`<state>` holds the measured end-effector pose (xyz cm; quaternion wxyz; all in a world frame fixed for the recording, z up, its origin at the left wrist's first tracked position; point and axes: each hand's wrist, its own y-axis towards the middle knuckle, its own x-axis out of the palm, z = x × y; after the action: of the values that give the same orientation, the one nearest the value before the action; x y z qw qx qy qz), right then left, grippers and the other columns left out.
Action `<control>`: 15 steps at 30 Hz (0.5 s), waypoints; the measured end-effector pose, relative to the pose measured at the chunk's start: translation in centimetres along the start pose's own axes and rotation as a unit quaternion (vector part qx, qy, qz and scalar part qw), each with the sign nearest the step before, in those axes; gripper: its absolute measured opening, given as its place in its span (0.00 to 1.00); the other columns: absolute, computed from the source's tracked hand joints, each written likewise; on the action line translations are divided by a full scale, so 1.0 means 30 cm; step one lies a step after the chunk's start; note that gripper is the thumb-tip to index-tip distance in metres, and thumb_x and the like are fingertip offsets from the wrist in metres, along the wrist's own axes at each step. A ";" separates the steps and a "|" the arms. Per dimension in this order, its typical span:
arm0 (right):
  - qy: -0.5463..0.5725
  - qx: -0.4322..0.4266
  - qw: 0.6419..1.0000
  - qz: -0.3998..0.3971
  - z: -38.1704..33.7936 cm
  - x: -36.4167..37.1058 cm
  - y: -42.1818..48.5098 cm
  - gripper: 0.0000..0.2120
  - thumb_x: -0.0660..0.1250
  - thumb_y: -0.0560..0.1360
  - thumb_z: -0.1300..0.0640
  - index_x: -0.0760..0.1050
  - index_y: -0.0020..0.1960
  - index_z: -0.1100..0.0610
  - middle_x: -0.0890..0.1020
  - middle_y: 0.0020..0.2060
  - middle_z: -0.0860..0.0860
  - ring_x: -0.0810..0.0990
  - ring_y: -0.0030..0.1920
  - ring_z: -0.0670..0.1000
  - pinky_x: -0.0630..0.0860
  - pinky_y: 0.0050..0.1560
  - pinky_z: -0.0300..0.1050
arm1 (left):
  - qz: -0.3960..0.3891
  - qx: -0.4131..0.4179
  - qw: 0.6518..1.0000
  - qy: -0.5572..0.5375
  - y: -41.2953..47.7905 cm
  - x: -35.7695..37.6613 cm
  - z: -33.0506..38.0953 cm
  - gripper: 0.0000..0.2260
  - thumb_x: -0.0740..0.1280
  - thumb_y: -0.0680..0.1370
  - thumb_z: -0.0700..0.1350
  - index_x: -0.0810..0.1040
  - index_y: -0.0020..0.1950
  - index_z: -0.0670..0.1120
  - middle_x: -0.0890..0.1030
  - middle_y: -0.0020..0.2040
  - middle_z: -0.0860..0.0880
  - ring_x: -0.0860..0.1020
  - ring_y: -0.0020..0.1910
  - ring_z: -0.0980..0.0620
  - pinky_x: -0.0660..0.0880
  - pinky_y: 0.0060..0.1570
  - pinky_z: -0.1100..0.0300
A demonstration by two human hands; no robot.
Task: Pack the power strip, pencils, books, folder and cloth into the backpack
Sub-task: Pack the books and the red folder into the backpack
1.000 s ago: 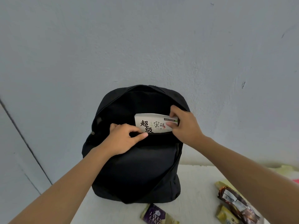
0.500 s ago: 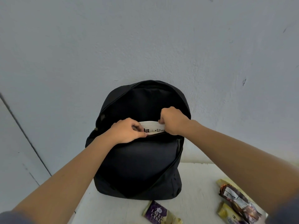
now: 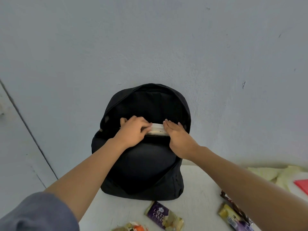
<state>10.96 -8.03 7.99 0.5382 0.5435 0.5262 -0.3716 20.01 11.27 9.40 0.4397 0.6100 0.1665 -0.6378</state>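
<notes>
At the far left, a dark line is seen running down the pale blue wall [image 3: 150, 39]. A grey sleeve [image 3: 38, 212] is seen in the lower left corner, with a bare forearm reaching up from it to the left hand [image 3: 133, 132]. This hand is laid on the front edge of the open main compartment of the black backpack [image 3: 141, 172], which is stood upright on the white tabletop [image 3: 200, 189] against the wall. The left fingers [image 3: 146, 126] are bent over the left end of the white book [image 3: 157, 130]. Whether anything is clasped by them cannot be told. The book is sunk almost wholly into the main compartment, behind the front panel, and only a narrow strip of its top edge is shown between the two hands. Its right end is covered by the right hand [image 3: 178, 139], whose fingers are held straight and flat, released, and pressed down on it.

In front of the backpack, near the lower edge, an orange and white wrapper [image 3: 131, 228] is partly cut off, and just to its right a purple packet marked LAYER CAKE [image 3: 164, 217] is laid flat. Further right, more snack packets [image 3: 233, 215] are partly hidden by the right forearm. Beyond them, well apart from the backpack, a pale yellow-green cloth [image 3: 270, 174] is spread on the tabletop, and the corner of a red folder [image 3: 302, 186] is seen at the right edge, beside the cloth.
</notes>
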 end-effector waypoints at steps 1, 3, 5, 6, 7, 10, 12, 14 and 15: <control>0.002 0.000 1.000 0.002 0.005 0.002 -0.004 0.33 0.55 0.80 0.66 0.46 0.81 0.59 0.50 0.81 0.54 0.47 0.81 0.50 0.37 0.78 0.44 | -0.028 -0.002 1.000 0.002 0.001 -0.014 0.006 0.15 0.60 0.85 0.55 0.78 0.70 0.58 0.77 0.65 0.58 0.69 0.66 0.52 0.59 0.63 0.47; 0.001 0.013 0.999 -0.035 0.018 -0.018 0.015 0.29 0.52 0.83 0.62 0.48 0.81 0.60 0.51 0.81 0.55 0.48 0.81 0.51 0.42 0.79 0.47 | -0.084 -0.014 0.996 0.004 0.010 -0.050 0.025 0.17 0.56 0.86 0.55 0.79 0.68 0.56 0.78 0.62 0.56 0.69 0.67 0.51 0.57 0.63 0.46; -0.004 0.038 0.993 -0.116 0.015 -0.063 0.054 0.27 0.49 0.85 0.56 0.48 0.81 0.61 0.51 0.81 0.56 0.48 0.81 0.54 0.47 0.80 0.52 | -0.144 -0.020 0.989 0.038 0.012 -0.091 0.046 0.19 0.52 0.87 0.56 0.76 0.71 0.54 0.77 0.66 0.55 0.67 0.71 0.49 0.57 0.65 0.44; -0.003 0.046 0.990 -0.133 0.005 -0.082 0.063 0.27 0.49 0.85 0.52 0.49 0.81 0.60 0.51 0.81 0.57 0.48 0.81 0.55 0.50 0.79 0.54 | -0.168 -0.016 0.984 0.053 0.003 -0.106 0.053 0.20 0.51 0.87 0.57 0.73 0.74 0.54 0.75 0.69 0.55 0.65 0.73 0.49 0.56 0.67 0.43; 0.008 0.054 0.991 -0.124 -0.005 -0.097 0.060 0.27 0.50 0.85 0.49 0.52 0.81 0.59 0.54 0.80 0.57 0.50 0.80 0.56 0.53 0.79 0.55 | -0.176 -0.008 0.983 0.058 -0.011 -0.118 0.060 0.20 0.51 0.87 0.57 0.71 0.76 0.55 0.73 0.72 0.55 0.63 0.75 0.50 0.55 0.69 0.43; 0.080 0.046 0.994 0.054 -0.052 -0.078 -0.023 0.22 0.56 0.84 0.50 0.68 0.75 0.56 0.73 0.70 0.56 0.66 0.74 0.56 0.68 0.69 0.53 | -0.069 0.032 0.997 0.032 -0.131 -0.127 0.062 0.17 0.57 0.86 0.55 0.73 0.74 0.57 0.72 0.73 0.58 0.62 0.74 0.55 0.55 0.70 0.45; 0.078 -0.007 0.978 0.194 -0.088 -0.035 -0.109 0.16 0.61 0.82 0.53 0.75 0.67 0.56 0.79 0.61 0.53 0.74 0.66 0.54 0.75 0.63 0.52 | 0.026 0.063 0.998 -0.015 -0.242 -0.131 0.076 0.13 0.62 0.84 0.52 0.78 0.67 0.58 0.76 0.66 0.60 0.66 0.70 0.58 0.58 0.69 0.46; 0.107 -0.052 0.958 0.261 -0.122 -0.006 -0.185 0.11 0.64 0.80 0.54 0.78 0.60 0.55 0.81 0.54 0.49 0.78 0.56 0.51 0.78 0.56 0.50 | 0.073 0.077 0.992 -0.061 -0.364 -0.138 0.104 0.09 0.66 0.83 0.49 0.80 0.62 0.58 0.77 0.60 0.61 0.70 0.65 0.61 0.60 0.67 0.50; 0.135 -0.065 0.955 0.255 -0.141 0.002 -0.229 0.08 0.64 0.80 0.54 0.77 0.57 0.53 0.80 0.50 0.47 0.78 0.51 0.48 0.78 0.51 0.47 | 0.083 0.078 0.990 -0.082 -0.426 -0.144 0.119 0.08 0.66 0.82 0.48 0.81 0.60 0.57 0.78 0.57 0.62 0.73 0.61 0.61 0.62 0.65 0.53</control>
<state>3.61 -4.80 7.20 0.5734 0.6682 0.4611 -0.1100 7.42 17.26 9.98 0.4542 0.6001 0.0281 -0.6579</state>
